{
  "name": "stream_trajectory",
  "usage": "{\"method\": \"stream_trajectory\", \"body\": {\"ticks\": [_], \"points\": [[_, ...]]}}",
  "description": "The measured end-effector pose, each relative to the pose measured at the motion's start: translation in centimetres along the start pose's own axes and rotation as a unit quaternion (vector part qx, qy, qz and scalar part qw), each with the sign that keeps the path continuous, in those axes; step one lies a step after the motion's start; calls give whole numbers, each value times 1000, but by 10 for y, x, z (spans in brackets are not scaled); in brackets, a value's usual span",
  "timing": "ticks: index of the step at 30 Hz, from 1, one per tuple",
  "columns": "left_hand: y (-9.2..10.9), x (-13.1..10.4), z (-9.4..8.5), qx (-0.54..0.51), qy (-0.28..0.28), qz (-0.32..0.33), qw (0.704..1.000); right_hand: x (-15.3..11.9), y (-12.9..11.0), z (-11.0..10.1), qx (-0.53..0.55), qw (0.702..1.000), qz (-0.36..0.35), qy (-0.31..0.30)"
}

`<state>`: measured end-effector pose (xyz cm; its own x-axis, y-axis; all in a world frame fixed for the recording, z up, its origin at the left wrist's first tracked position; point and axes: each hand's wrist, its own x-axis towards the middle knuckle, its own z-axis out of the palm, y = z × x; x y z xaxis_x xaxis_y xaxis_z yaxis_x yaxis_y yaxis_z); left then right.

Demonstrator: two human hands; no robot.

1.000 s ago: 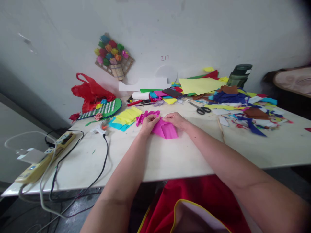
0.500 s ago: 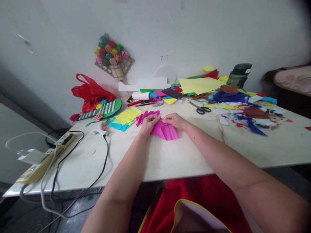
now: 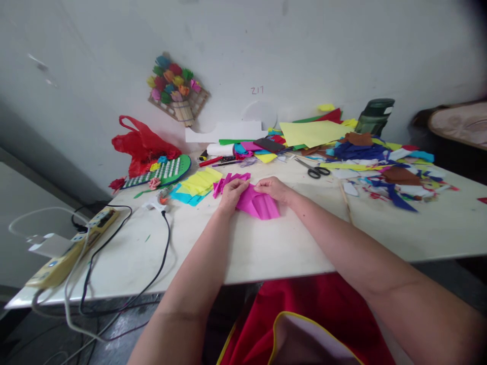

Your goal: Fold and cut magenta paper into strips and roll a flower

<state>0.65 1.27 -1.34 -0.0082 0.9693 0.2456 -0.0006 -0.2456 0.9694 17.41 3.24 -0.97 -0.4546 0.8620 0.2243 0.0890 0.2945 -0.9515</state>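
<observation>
Magenta paper sheet [image 3: 259,204], creased, one: sits between both hands, over the worktop [image 3: 274,251]. Left hand [image 3: 230,195]: grip pinched on the sheet's upper edge. Right hand [image 3: 274,188]: grip likewise, just beside. Pleated magenta pieces [image 3: 218,189]: beyond left hand. Handling advised: small, even pinches, light tension; thin-looking stock probably tears easily.

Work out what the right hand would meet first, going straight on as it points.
Probably the left hand, facing it over the pink paper that the right hand holds; depth is hard to judge.
</observation>
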Motion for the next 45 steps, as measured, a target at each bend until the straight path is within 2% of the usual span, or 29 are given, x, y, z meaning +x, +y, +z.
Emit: {"method": "stream_trajectory", "body": {"ticks": [6,13,16,20,26,29,34,36,39,42,45], "points": [[6,-3,3,59,-24,6,998,1,1,0,-26,999,-23,-7],[8,-3,4,105,-28,30,994,2,1,1,-47,998,-38,25],[6,-2,4,112,-27,42,992,2,0,2,-36,999,-32,20],[-1,3,3,112,24,63,992,-1,-2,2,6,1000,11,14],[-6,9,0,144,113,43,982,-1,-3,1,27,993,70,86],[-2,7,0,153,96,32,983,-1,-4,-1,5,992,69,107],[-1,3,-1,113,32,-6,993,-2,-4,-4,-18,994,49,96],[-2,3,-1,84,36,-9,996,-1,-3,-4,23,994,42,103],[-3,6,0,27,76,-8,997,1,-4,-6,135,983,63,111],[-1,8,0,-29,131,-11,991,2,-7,-9,228,963,124,77],[3,7,2,-89,166,-17,982,1,-11,-9,278,948,148,35]]}}
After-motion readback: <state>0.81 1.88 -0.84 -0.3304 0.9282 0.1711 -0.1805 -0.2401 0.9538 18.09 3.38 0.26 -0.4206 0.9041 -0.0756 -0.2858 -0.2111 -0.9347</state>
